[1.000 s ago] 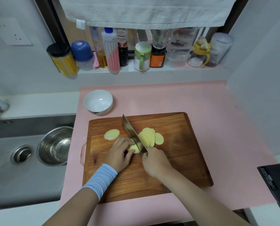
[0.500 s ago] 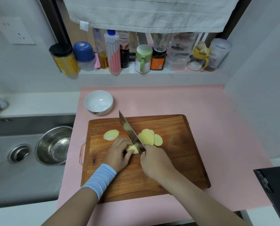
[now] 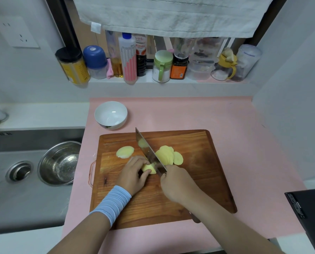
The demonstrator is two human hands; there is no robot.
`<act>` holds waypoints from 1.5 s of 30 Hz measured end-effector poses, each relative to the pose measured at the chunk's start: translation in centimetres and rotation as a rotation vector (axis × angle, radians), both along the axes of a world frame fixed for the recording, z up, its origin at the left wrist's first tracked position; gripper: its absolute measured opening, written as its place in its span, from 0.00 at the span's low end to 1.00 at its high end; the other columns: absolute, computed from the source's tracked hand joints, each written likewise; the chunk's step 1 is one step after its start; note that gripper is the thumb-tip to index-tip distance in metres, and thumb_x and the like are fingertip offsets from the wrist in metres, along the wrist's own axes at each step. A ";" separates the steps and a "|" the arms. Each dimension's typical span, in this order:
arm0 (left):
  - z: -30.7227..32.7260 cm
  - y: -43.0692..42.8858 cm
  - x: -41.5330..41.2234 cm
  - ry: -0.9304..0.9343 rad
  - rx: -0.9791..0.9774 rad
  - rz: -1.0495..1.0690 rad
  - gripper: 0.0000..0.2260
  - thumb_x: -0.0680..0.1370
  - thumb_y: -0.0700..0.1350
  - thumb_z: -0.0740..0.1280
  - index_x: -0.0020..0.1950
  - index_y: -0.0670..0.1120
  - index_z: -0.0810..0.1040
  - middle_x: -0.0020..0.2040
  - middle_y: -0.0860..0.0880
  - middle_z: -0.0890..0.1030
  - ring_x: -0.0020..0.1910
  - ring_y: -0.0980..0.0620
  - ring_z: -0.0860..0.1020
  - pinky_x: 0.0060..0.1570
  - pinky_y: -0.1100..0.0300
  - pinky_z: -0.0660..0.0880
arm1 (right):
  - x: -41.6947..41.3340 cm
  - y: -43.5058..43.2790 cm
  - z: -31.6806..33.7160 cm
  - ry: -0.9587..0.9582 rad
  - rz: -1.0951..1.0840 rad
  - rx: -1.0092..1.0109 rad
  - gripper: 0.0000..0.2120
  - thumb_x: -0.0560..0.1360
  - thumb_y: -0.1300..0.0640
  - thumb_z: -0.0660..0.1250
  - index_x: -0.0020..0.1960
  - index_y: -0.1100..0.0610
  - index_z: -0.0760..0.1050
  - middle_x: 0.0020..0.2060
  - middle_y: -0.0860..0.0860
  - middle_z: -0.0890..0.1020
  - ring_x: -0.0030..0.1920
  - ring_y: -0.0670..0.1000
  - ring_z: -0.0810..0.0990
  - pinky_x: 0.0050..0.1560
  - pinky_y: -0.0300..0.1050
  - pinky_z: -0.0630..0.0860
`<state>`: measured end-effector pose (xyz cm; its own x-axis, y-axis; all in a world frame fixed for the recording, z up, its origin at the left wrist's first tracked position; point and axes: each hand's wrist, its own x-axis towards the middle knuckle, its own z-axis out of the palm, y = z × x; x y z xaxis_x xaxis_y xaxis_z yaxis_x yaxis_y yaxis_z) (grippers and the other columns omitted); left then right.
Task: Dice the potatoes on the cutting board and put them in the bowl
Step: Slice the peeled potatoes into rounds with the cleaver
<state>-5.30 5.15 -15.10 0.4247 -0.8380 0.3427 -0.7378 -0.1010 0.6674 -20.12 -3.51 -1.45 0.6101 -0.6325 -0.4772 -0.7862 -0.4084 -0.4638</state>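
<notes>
— Where's the potato?

— On the board (image 3: 198, 180), near the middle. The left hand (image 3: 133, 174) holds the uncut end of the potato (image 3: 149, 169) under curled fingers (image 3: 140, 160), pressing it to the wood.

— And the other hand?

— The right hand (image 3: 176, 184) is wrapped round the handle of the knife (image 3: 149, 153), with its fingers (image 3: 163, 178) closed tight by the blade. The blade slants toward the board's far left corner. Its edge is down on the potato, just beside the left knuckles. There's a pale yellow patch on the flat of the blade. I can't tell if it's a stuck piece or a reflection.

— Anything cut?

— A fan of overlapping slices (image 3: 168, 156) lies right of the blade, touching it. One slice (image 3: 125, 152) lies alone on the left, just beyond the left hand.

— The bowl?

— The bowl (image 3: 110, 114) is white and stands upright on the pink mat (image 3: 226, 125), just past the board's far left corner.

— What else is about?

— There's a blue wristband (image 3: 112, 203) on the left wrist. Left of the mat, the sink (image 3: 15, 198) is sunk in the desk (image 3: 42, 114), with a steel bowl (image 3: 60, 163) beside the drain. Jars (image 3: 162, 66) and bottles line the sill at the back, and a towel (image 3: 171, 15) hangs above them. A black box (image 3: 310, 217) sits at the near right.
</notes>
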 end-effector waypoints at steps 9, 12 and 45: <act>-0.4 0.1 -0.1 0.038 0.001 0.013 0.10 0.72 0.39 0.75 0.51 0.44 0.78 0.52 0.52 0.78 0.53 0.54 0.75 0.58 0.65 0.70 | 0.4 -0.7 0.7 0.088 -0.003 0.072 0.08 0.82 0.57 0.58 0.45 0.54 0.70 0.39 0.49 0.76 0.40 0.50 0.78 0.33 0.41 0.71; -0.4 0.2 -0.1 0.048 0.004 0.014 0.09 0.73 0.41 0.74 0.51 0.45 0.79 0.52 0.52 0.78 0.53 0.54 0.75 0.58 0.65 0.71 | 1.1 -1.0 0.9 0.110 -0.024 0.123 0.05 0.82 0.58 0.59 0.48 0.54 0.72 0.40 0.51 0.77 0.39 0.51 0.78 0.32 0.41 0.70; -0.5 0.2 0.0 0.070 0.012 0.007 0.10 0.73 0.39 0.75 0.52 0.44 0.79 0.53 0.53 0.77 0.54 0.56 0.75 0.59 0.68 0.69 | 1.1 -0.6 -2.3 0.042 -0.056 0.153 0.07 0.82 0.58 0.57 0.47 0.55 0.73 0.42 0.51 0.79 0.41 0.51 0.79 0.37 0.43 0.74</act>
<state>-5.32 5.32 -15.58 0.4531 -0.8388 0.3017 -0.6888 -0.1146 0.7159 -18.98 -4.06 -3.76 0.5534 -0.5826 -0.5952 -0.8257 -0.2904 -0.4835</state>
